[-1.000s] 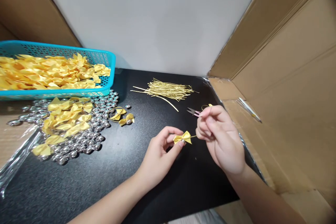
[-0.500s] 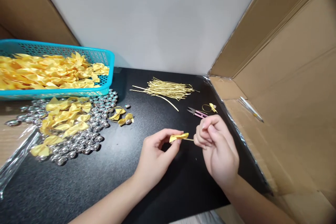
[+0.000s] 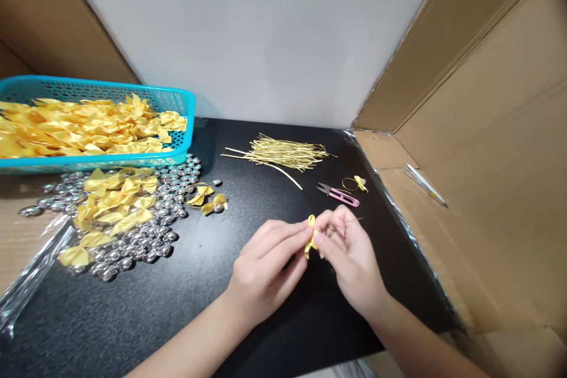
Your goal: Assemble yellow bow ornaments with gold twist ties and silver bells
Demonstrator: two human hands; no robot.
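Between my two hands a small yellow ribbon bow (image 3: 312, 222) is held turned on its end, partly hidden by fingertips. My left hand (image 3: 266, 266) is closed, its thumb and fingers pinching the bow from the left. From the right, my right hand (image 3: 357, 269) is closed too, its thumb and curled fingers pressed against the same bow. A thin end of gold cord (image 3: 360, 218) pokes out past the right fingers. Just beyond that hand lie pink thread snips (image 3: 344, 195) and a finished-looking bow with a silver bell and a cord loop (image 3: 359, 183).
A bundle of gold cords (image 3: 287, 152) lies near the white wall. At left, a turquoise basket (image 3: 190, 124) holds many yellow bows. Silver bells (image 3: 150, 253) and loose bows (image 3: 115, 207) are heaped before it. Cardboard panels (image 3: 487, 130) stand at right, near white tweezers (image 3: 425, 185).
My right hand has moved left and down from the stretched cord to the bow. The bow has turned from lying level to standing on end, and the snips are now fully visible.
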